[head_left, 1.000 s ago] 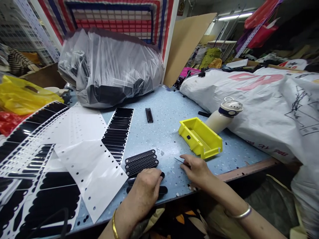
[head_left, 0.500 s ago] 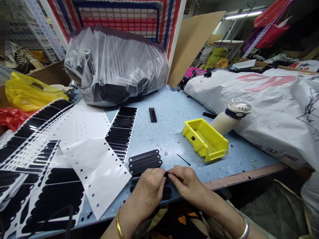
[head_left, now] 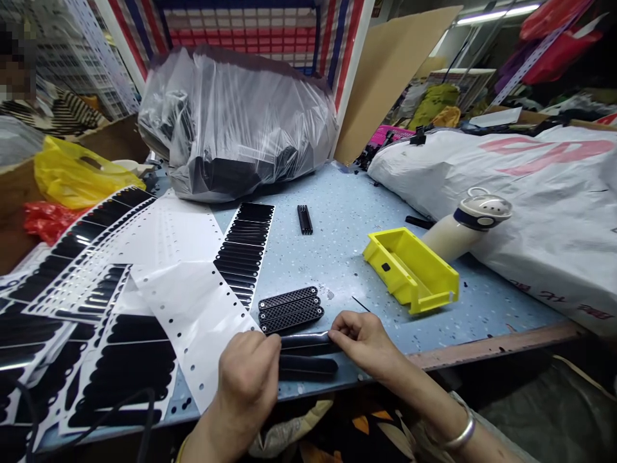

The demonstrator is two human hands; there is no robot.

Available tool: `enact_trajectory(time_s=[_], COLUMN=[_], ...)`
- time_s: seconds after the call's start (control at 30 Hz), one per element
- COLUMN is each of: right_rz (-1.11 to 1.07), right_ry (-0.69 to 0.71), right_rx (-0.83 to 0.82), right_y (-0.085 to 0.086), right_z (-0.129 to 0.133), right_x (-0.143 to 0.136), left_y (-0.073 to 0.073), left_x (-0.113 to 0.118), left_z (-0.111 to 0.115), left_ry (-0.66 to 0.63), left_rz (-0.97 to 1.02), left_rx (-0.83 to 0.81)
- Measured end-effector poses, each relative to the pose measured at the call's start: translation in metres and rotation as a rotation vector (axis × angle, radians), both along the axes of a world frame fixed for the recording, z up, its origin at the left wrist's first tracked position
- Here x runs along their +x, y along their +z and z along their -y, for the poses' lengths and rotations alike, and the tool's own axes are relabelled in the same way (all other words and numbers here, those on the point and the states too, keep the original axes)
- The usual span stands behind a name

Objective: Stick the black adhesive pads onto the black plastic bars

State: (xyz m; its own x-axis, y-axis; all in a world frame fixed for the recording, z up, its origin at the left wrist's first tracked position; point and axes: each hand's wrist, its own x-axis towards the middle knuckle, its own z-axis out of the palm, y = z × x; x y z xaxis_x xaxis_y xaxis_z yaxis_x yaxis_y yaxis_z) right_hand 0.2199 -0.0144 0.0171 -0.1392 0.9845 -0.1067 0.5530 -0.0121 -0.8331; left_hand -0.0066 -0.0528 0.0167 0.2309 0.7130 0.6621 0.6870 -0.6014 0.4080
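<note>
A glossy black strip (head_left: 306, 340) stretches between my two hands just above the table's front edge. My left hand (head_left: 248, 373) is closed at its left end, fingers curled and partly hidden behind the knuckles. At the right end, the thumb and forefinger of my right hand (head_left: 361, 337) pinch it. Nearer to me lies a dark rounded bar (head_left: 308, 366). Just beyond the strip sit several black mesh-patterned bars (head_left: 290, 310), side by side with round holes at their ends. A thin black stick (head_left: 360, 303) lies past my right hand.
Sheets of black strip stickers (head_left: 245, 247) and white backing paper (head_left: 193, 321) cover the left side. A small black block (head_left: 304, 220) stands mid-table. To the right are a yellow bin (head_left: 412, 270), a bottle (head_left: 465, 225) and a white sack (head_left: 544, 193). A plastic-wrapped bundle (head_left: 236, 122) fills the back.
My hands were close together around a small dark piece. They have moved apart, the left one leftward and nearer, and the glossy black strip now shows between them. The view has shifted slightly.
</note>
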Motion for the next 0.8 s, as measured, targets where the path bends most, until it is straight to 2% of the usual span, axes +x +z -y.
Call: enact_trajectory(time_s=[0.07, 0.23, 0.37, 0.53, 0.8], right_rz=[0.001, 0.018, -0.03, -0.245, -0.339], right_ry=[0.004, -0.002, -0.023, -0.021, -0.037], right_rx=[0.022, 0.031, -0.036, -0.22, -0.291], right_y=[0.0, 0.0, 0.005, 0.022, 0.038], right_z=[-0.001, -0.004, -0.006, -0.005, -0.001], right_x=[0.0, -0.003, -0.007, -0.011, -0.014], left_y=[-0.005, -0.013, -0.017, -0.02, -0.021], left_x=[-0.014, -0.027, -0.027, -0.025, -0.026], left_z=[-0.001, -0.01, -0.013, -0.012, -0.013], left_ry=[0.02, -0.101, -0.147, -0.154, -0.177], left_rz=[-0.099, -0.23, -0.165, -0.109, -0.067], left_rx=[-0.042, -0.223, -0.301, -0.336, -0.362])
